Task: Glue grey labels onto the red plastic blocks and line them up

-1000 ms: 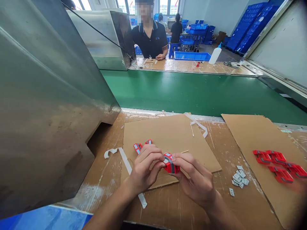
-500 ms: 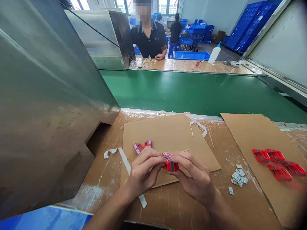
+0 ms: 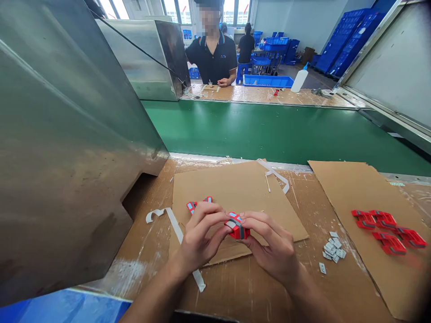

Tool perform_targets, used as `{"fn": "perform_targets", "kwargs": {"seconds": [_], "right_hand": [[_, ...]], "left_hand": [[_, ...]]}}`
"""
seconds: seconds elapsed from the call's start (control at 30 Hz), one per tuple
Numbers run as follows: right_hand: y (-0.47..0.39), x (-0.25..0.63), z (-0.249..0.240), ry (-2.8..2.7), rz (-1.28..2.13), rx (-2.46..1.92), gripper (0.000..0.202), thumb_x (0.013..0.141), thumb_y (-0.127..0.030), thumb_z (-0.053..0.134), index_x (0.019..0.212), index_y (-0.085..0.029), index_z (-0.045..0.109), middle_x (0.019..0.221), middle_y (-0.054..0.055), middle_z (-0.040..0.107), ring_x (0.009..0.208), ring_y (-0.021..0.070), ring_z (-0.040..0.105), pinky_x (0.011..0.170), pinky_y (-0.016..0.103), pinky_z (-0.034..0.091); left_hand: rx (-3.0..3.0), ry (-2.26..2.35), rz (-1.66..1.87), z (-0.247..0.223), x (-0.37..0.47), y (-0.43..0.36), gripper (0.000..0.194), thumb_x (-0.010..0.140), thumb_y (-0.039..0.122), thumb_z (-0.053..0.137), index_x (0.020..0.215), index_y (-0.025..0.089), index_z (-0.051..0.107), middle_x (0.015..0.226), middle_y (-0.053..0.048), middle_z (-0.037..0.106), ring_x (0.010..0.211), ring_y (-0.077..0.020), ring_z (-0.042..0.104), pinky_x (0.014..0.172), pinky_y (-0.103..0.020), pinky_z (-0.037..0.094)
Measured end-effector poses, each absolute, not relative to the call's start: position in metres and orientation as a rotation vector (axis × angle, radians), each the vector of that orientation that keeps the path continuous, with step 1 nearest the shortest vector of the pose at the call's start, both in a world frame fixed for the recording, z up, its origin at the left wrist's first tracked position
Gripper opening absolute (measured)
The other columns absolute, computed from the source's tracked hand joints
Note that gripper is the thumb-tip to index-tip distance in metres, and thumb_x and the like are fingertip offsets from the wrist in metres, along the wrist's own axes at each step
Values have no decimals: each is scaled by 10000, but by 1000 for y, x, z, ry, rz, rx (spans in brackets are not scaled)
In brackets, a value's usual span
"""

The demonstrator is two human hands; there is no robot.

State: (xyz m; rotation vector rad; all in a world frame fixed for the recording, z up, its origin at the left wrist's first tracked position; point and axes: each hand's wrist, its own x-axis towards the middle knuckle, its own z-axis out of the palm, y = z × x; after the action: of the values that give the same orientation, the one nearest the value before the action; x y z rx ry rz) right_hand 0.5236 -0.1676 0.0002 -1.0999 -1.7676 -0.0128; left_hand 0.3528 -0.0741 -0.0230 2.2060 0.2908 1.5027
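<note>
The left hand [image 3: 201,237] and right hand [image 3: 274,251] were both pinched on one little red piece [image 3: 239,232] at lower center of the frame, probably to hold it steady from two sides, with the grey tags [image 3: 334,247] heaped at lower right, seemingly for easy reach.

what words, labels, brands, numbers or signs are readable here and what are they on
No text is readable.
Small mark on the dark shirt: too small.
Small grey plates: dark marks, too small.
Blue-and-white patch below the window: too blurred.
Red piece between left hand and right hand: no lettering visible.
</note>
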Motion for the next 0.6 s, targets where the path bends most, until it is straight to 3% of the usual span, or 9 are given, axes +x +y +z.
{"fn": "perform_targets", "kwargs": {"seconds": [0.27,0.6], "right_hand": [[-166,520,0,-1799,-92,-1098,270,948,-47,590,1182,-173,637,1004,90,744,940,183,740,794,283,647],[-168,528,2,-1810,47,-1094,241,946,-51,607,1161,-156,634,1024,94,731,979,175,724,856,268,626]], "left_hand": [[2323,288,1419,-21,353,-74,117,977,97,544,1007,165,635,941,-95,716,939,-218,667,848,-370,569],[2249,211,1351,-19,353,-74,132,955,82,587,1036,167,646,980,-104,747,1046,-228,693,955,-409,581]]}}
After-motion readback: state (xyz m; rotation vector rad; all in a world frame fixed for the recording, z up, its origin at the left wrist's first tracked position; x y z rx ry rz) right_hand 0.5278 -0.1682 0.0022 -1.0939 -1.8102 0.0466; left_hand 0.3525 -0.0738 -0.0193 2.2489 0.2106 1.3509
